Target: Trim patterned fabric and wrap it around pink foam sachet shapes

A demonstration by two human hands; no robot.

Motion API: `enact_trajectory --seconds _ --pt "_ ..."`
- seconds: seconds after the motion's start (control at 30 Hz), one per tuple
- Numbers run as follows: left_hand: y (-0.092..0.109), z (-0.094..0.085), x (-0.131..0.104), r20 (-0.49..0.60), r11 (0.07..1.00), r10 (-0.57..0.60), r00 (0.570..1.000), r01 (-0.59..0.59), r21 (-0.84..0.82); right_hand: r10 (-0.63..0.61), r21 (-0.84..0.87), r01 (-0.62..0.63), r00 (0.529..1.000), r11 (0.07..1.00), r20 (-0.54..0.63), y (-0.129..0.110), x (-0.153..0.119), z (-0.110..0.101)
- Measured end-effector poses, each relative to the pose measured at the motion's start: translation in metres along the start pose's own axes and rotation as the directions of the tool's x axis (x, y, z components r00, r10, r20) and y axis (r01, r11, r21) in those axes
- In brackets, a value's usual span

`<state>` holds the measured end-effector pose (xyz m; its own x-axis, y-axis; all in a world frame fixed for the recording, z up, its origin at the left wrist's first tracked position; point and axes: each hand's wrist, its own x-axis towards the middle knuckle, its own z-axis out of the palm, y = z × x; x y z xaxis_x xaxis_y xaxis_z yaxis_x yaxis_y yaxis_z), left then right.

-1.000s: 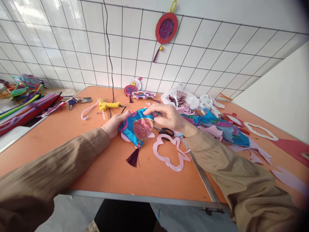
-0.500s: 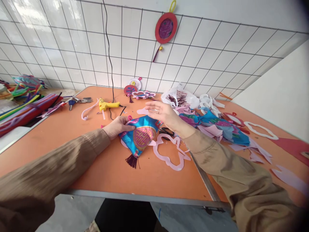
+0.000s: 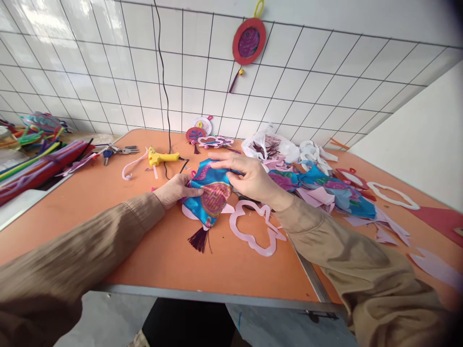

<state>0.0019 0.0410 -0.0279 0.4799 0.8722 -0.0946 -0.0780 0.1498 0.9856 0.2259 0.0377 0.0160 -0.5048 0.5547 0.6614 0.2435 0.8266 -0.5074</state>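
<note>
A blue patterned cloth (image 3: pixel 213 196) with a round gold and pink emblem lies over a pale pink shape. A dark purple tassel (image 3: pixel 198 239) hangs from its lower end. My left hand (image 3: pixel 176 189) grips the cloth at its left side, thumb on top. At the cloth's upper right edge is my right hand (image 3: pixel 249 177), thumb and fingers closed on it. A pink cloud-shaped paper frame (image 3: pixel 238 230) lies flat just right of the cloth. Dark scissor handles (image 3: pixel 246 202) show partly beneath my right hand.
A yellow glue gun (image 3: pixel 163 156) with a black cord stands behind my left hand. Keys (image 3: pixel 107 154) and pliers lie farther left, beside pipe cleaners (image 3: pixel 43 166). Fabric and paper scraps (image 3: pixel 321 190) and a plastic bag (image 3: pixel 289 149) are at right. A red ornament (image 3: pixel 249 41) hangs on the wall.
My right hand has lowered and its fingers have closed on the cloth's upper right edge. The cloth has shifted and folded slightly, and its upper edge stands higher. My left hand keeps its grip.
</note>
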Motion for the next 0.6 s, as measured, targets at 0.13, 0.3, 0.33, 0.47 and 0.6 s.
enact_trajectory --seconds 0.13,0.3,0.33,0.47,0.6 --pt "-0.002 -0.003 0.001 0.005 0.999 -0.011 1.000 0.011 0.044 -0.012 -0.024 0.012 1.000 1.000 -0.009 -0.003 0.001 0.000" --pt "-0.005 -0.005 0.003 0.012 0.997 -0.021 1.000 0.020 0.072 0.163 0.065 -0.162 0.986 0.985 -0.022 0.007 0.001 -0.002" --pt "-0.005 -0.005 0.003 0.014 0.997 -0.021 1.000 0.020 0.068 0.205 0.105 -0.203 0.979 0.974 -0.015 0.009 0.001 -0.002" --pt "-0.004 -0.004 0.002 0.022 0.999 -0.028 0.999 0.027 0.045 0.344 0.258 -0.336 0.939 0.906 0.013 0.020 -0.001 0.001" --pt "-0.005 -0.005 0.003 0.023 0.999 -0.026 0.999 0.026 0.025 0.477 0.271 -0.460 0.879 0.846 0.003 0.031 -0.003 0.003"
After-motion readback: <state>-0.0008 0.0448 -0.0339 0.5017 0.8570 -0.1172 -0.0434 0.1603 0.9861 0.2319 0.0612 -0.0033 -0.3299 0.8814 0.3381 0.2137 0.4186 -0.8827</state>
